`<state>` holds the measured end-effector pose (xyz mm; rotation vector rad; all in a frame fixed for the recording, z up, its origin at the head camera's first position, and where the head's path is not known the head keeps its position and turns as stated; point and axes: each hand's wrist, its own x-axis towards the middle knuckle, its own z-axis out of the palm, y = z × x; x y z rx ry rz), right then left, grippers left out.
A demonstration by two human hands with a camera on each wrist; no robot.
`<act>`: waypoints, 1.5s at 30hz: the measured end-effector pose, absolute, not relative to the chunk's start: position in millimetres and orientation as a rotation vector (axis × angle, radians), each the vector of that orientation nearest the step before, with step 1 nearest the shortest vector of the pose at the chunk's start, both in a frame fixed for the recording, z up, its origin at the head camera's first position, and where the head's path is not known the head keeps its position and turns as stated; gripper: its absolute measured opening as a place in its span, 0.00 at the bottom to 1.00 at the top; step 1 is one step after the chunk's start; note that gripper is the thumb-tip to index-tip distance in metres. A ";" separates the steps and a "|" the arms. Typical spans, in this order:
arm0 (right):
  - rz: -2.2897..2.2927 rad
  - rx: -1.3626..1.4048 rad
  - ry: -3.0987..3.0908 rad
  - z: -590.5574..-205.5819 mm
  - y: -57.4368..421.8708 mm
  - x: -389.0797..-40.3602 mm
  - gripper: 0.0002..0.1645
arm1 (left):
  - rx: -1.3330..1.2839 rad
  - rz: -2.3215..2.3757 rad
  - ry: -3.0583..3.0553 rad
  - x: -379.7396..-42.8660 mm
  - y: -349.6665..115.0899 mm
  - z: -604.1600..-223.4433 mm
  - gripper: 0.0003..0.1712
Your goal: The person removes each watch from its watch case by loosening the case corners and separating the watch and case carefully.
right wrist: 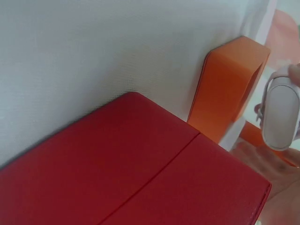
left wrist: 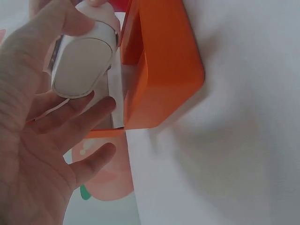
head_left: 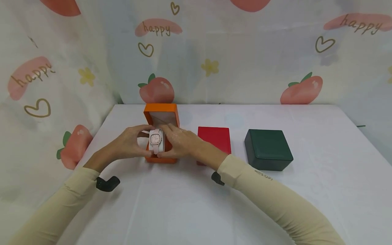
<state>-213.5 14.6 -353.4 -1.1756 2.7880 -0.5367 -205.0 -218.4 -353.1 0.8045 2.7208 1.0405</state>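
First, in the head view, a pale pink watch (head_left: 155,139) on a small white cushion (head_left: 161,145) is held by both of a person's hands. One side of the cushion is gripped between the thumb and fingers of the left hand (head_left: 127,141), the other side by the right hand (head_left: 182,140). Behind it, an orange box (head_left: 166,160) is seen standing with its lid raised, on a table (head_left: 171,204) covered in white. To the right, a red box (head_left: 215,137) is partly hidden by the right forearm, and a closed green box (head_left: 271,144) is placed farther along. Both arms are covered by beige sleeves (head_left: 260,183). The scene is backed by a curtain (head_left: 245,51) printed with fruit, hearts and "happy". In the left wrist view, the cushion's flat, rounded end is shown pinched under the left thumb (left wrist: 77,23), just beside the orange box. In the right wrist view, the foreground is filled by the red box; beyond it the orange box is seen, with the cushion held near the right edge.
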 end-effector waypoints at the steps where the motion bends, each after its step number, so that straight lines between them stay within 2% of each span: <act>1: -0.544 -1.204 2.793 -353.1 14.9 -212.8 0.52 | 0.810 1.047 2.717 -204.5 -218.7 -353.2 0.47; 17: -0.908 -1.535 2.707 -363.9 15.4 -200.8 0.48 | 0.763 1.052 2.704 -188.1 -221.5 -349.3 0.44; 28: -1.005 -1.537 2.667 -370.3 15.3 -184.8 0.44 | 0.787 1.097 2.645 -177.0 -223.2 -353.6 0.41; 45: -1.016 -1.507 2.679 -372.6 15.7 -173.4 0.49 | 0.799 1.137 2.557 -175.4 -228.2 -358.6 0.39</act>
